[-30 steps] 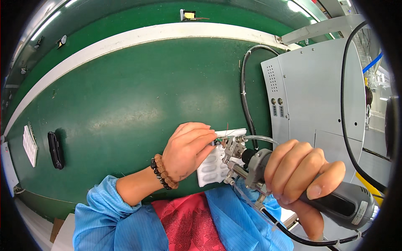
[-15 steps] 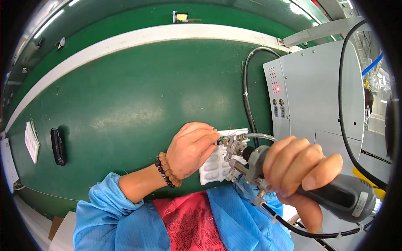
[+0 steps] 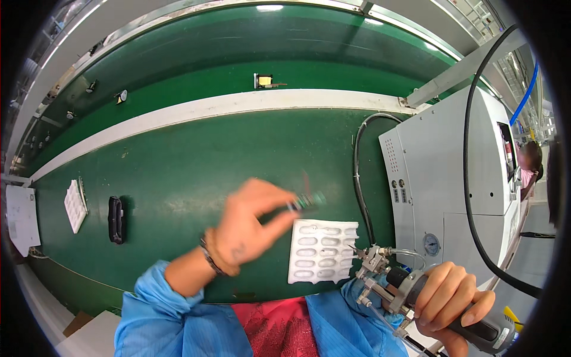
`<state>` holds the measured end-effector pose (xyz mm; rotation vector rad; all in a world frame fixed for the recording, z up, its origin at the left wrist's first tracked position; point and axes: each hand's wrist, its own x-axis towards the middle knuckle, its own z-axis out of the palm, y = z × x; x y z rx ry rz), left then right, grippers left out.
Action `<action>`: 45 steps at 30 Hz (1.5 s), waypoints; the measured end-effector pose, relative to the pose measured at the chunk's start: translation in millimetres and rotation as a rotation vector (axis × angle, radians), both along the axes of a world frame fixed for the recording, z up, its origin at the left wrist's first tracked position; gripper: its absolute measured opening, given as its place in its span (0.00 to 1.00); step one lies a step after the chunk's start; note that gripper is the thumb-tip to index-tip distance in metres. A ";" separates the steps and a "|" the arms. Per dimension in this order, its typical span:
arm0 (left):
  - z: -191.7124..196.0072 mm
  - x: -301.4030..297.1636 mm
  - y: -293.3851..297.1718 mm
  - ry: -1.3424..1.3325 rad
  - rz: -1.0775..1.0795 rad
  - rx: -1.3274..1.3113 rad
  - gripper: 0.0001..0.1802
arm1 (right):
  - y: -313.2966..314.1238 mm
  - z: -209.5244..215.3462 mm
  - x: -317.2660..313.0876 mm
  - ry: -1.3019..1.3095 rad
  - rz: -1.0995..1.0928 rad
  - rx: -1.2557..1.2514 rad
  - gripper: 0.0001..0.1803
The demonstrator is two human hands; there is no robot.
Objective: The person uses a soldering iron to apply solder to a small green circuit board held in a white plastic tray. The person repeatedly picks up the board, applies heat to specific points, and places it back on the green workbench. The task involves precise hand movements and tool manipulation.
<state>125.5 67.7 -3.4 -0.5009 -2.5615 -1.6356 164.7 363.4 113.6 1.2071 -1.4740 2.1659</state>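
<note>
My left hand (image 3: 242,229) pinches a small green circuit board (image 3: 310,202) between thumb and fingers, above the green table. A thin red wire rises from the board; motion blurs its details. My right hand (image 3: 450,300) is wrapped round the black handle of a powered screwdriver (image 3: 488,330). Its metal head, fitted with hoses, points left, with the thin tip by the right edge of a white tray (image 3: 295,256). That tray has rows of oval pockets and lies between my two hands. The board and the screwdriver tip are apart.
A large grey machine (image 3: 416,178) with a gauge stands at the right, a black cable (image 3: 357,160) beside it. Far left lie a black case (image 3: 116,220) and another white tray (image 3: 75,207). Beyond the white rail, a yellow-and-black part (image 3: 264,81) sits on a green strip.
My left hand has lifted the board away from the screwdriver head. My right hand has drawn the screwdriver down and right, uncovering the tray. The view has tilted up; the machine's red light no longer shows.
</note>
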 end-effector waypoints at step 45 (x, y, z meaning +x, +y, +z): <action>-54.5 30.9 56.3 0.180 -0.171 -0.045 0.19 | -35.3 -9.5 -16.0 -0.104 -0.014 -0.060 0.18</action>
